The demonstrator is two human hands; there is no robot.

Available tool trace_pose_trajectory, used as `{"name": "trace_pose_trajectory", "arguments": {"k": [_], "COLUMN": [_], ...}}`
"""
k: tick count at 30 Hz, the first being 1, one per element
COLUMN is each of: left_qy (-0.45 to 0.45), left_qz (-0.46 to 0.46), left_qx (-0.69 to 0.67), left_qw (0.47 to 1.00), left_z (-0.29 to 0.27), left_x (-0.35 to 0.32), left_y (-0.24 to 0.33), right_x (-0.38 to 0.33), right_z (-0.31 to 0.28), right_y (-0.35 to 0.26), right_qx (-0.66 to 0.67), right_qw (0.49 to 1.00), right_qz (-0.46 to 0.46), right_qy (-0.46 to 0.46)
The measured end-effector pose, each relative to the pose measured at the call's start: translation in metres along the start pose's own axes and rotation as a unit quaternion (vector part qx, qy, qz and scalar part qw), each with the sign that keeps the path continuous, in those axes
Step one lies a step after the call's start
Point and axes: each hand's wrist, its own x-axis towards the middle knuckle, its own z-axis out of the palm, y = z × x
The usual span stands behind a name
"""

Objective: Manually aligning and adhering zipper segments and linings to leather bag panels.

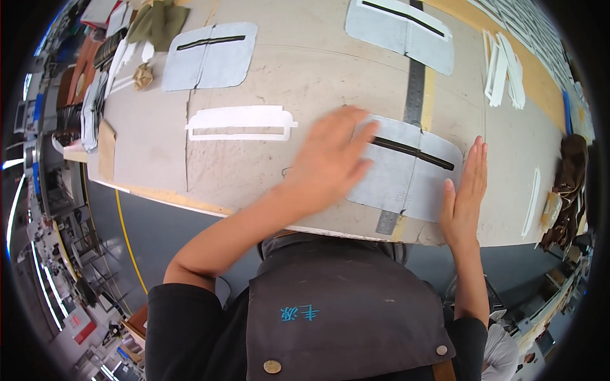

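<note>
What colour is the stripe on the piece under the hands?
Black stripe on the grey piece, head view.

Setting: garment or leather-goods workshop, seen at a large cutting table (267,60) with a worn, scored work surface. Evidence on the table: several grey cut fabric panels (210,56) each with a dark slit opening, a white slotted template (241,123), a long steel ruler (412,108), a stack of white strips (503,70) and brown material scraps (569,184). Evidence around it: a dark work apron (343,317) on the person, and crowded benches with equipment along the left aisle (54,190).
</note>
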Motion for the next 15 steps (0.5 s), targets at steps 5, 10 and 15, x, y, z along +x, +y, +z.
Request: {"name": "trace_pose_trajectory", "arguments": {"k": [5,10,15], "left_qy": [0.038,-0.065,-0.096], "left_qz": [-0.078,-0.053,-0.027], "left_qx": [0.147,0.221,0.222], "left_qw": [0.985,0.972,0.970], "left_z": [-0.080,-0.099,-0.113], "left_x": [-0.032,-0.033,-0.027], "left_y": [-0.028,-0.043,-0.056], "right_x": [0.016,0.023,0.023], "right_z": [-0.002,0.011,0.029], "right_y": [-0.027,-0.063,-0.090], "right_qx": [0.056,0.152,0.220], "right_qw": [0.997,0.981,0.965], "right_qz": [-0.035,-0.105,-0.120], "right_qy": [-0.026,-0.057,-0.076]}}
